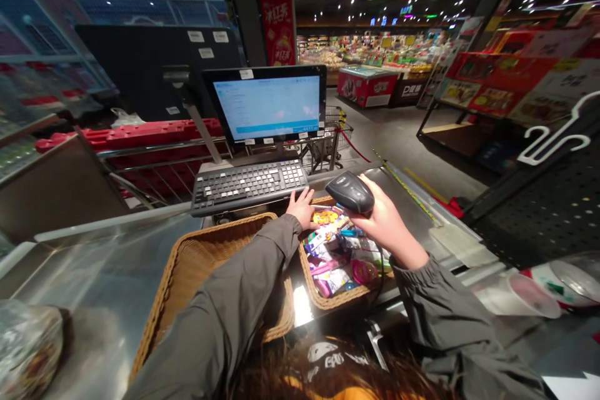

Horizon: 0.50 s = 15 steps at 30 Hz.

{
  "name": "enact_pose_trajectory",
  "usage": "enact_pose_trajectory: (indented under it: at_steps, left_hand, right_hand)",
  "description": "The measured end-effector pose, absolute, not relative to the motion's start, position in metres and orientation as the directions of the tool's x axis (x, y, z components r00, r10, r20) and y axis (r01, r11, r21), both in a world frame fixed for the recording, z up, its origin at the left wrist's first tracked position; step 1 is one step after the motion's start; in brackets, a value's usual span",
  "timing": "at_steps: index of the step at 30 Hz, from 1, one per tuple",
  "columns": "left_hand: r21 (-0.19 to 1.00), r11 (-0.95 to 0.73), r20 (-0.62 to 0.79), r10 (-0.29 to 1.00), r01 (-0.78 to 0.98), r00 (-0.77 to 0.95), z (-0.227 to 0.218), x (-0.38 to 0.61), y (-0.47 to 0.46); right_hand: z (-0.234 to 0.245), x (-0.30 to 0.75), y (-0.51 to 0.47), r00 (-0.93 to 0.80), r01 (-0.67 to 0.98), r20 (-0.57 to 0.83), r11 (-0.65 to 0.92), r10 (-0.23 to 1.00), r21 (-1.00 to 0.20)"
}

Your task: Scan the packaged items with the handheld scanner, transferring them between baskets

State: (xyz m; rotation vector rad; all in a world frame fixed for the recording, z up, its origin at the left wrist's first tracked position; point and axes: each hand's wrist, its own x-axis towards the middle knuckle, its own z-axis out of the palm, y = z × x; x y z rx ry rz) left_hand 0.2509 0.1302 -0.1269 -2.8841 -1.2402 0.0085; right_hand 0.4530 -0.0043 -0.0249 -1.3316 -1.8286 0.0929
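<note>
My right hand (387, 219) is wrapped round a black handheld barcode scanner (349, 190), held above the far right part of a small wicker basket (323, 303). Colourful small packets (323, 244) fill that basket, with a pink round item (363, 271) among them. My left hand (302, 209) has its fingers stretched apart at the basket's far left corner, close to the front right edge of a black keyboard (248, 185). Nothing shows in its grip. To the left, a larger wicker basket (197, 269) stands partly behind my left sleeve.
A lit monitor (269, 109) stands behind the keyboard, beside a second dark screen (154, 69). The metal counter (107, 275) bears a plastic-wrapped item (30, 350) at left. Plastic tubs (520, 294) sit at right below a white hook (555, 137). Shopping carts (328, 137) stand beyond.
</note>
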Motion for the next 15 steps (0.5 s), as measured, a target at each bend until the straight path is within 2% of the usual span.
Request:
enact_pose_trajectory:
  at_steps: [4, 7, 15]
  left_hand:
    - [0.034, -0.728, 0.062, 0.685, 0.684, 0.726, -0.119, 0.252, 0.124]
    - [0.041, -0.765, 0.182, 0.639, 0.643, 0.748, -0.098, 0.246, 0.118]
    - [-0.076, -0.671, 0.54, 0.595, 0.738, 0.596, -0.003, 0.189, 0.096]
  right_hand:
    - [-0.026, 0.453, -0.006, -0.072, 0.74, 0.586, 0.438, 0.807, -0.511]
    - [-0.025, 0.452, -0.009, -0.074, 0.74, 0.597, 0.445, 0.799, -0.504]
    - [-0.014, 0.422, -0.019, -0.163, 0.744, 0.642, 0.521, 0.749, -0.418]
